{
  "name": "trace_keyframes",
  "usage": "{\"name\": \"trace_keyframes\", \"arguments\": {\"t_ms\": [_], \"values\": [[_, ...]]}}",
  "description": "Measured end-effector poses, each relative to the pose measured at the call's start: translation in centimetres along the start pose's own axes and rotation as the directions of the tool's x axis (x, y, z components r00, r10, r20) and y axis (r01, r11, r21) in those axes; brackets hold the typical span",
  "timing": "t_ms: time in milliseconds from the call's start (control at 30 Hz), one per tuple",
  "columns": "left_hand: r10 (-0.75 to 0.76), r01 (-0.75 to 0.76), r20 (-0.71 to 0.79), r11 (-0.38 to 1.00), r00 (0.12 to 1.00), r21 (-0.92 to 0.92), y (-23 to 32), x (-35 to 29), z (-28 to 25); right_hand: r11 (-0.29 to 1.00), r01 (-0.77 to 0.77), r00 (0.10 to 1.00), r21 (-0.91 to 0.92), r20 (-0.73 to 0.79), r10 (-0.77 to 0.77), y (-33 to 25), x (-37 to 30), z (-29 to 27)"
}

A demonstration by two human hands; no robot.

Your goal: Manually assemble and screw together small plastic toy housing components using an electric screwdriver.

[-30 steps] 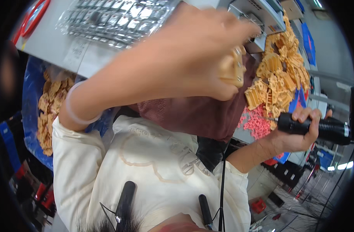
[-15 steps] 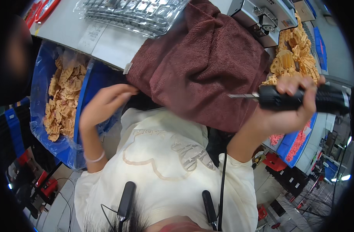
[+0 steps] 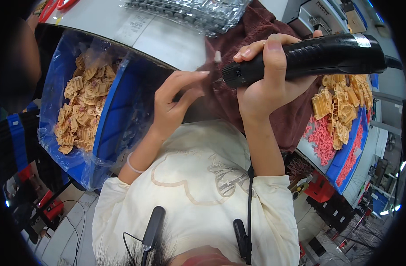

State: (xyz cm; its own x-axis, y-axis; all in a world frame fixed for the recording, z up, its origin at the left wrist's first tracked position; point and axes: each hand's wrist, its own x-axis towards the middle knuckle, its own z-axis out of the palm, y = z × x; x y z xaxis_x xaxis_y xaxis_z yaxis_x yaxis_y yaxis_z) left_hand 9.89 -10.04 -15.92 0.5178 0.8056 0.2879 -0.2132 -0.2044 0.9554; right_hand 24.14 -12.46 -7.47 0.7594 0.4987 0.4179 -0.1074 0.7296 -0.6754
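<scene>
My right hand point(image 3: 267, 82) is wrapped around a black electric screwdriver point(image 3: 331, 54), its cable trailing off to the right. The driver's nose points left over a brown towel point(image 3: 274, 119) spread across the table edge and my lap. Its thin tip hardly shows against the cloth. Just left of that nose is my left hand point(image 3: 178, 97), index finger and thumb apart, with nothing visible between them. A small pale tag point(image 3: 217, 56) sticks up at the towel's edge, close to the left fingertips.
Left stands a blue bin point(image 3: 106, 106) lined with plastic, full of tan plastic parts point(image 3: 81, 111). Clear trays point(image 3: 194, 15) lie on the white table point(image 3: 167, 46). More tan parts point(image 3: 340, 106), pink pieces point(image 3: 320, 142) and a metal-fronted device point(image 3: 316, 20) are on the right.
My right hand has brought the screwdriver left and up, over the towel. My left hand has moved right, from beside the bin to near the tool's tip. The view has shifted somewhat.
</scene>
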Motion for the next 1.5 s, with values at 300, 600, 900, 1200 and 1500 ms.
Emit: {"name": "trace_keyframes", "arguments": {"t_ms": [300,600,900,1200,1500], "values": [[-0.327,0.23,-0.051,0.759,0.944,-0.608,-1.3,-1.1,0.7,0.98,0.059,0.997,-0.19,0.05,-0.05,0.9,-0.7,0.7],[0.013,0.003,-0.111,0.99,0.994,0.142,-0.2,0.3,0.8,0.995,0.004,1.0,-0.102,0.029,-0.001,1.4,-1.2,1.5],[0.478,-0.371,0.006,0.674,0.878,0.639,-0.4,1.3,0.8,0.999,0.008,1.0,-0.043,0.006,-0.007,1.2,-0.7,1.4],[0.421,-0.289,-0.062,0.714,0.905,0.638,-1.3,0.6,1.0,0.982,0.107,0.994,-0.155,0.047,-0.101,0.2,0.4,0.3],[0.148,-0.089,-0.231,0.965,0.962,0.246,-0.4,-0.1,1.6,0.979,0.108,0.994,-0.175,0.03,-0.104,0.3,0.2,0.1]]}}
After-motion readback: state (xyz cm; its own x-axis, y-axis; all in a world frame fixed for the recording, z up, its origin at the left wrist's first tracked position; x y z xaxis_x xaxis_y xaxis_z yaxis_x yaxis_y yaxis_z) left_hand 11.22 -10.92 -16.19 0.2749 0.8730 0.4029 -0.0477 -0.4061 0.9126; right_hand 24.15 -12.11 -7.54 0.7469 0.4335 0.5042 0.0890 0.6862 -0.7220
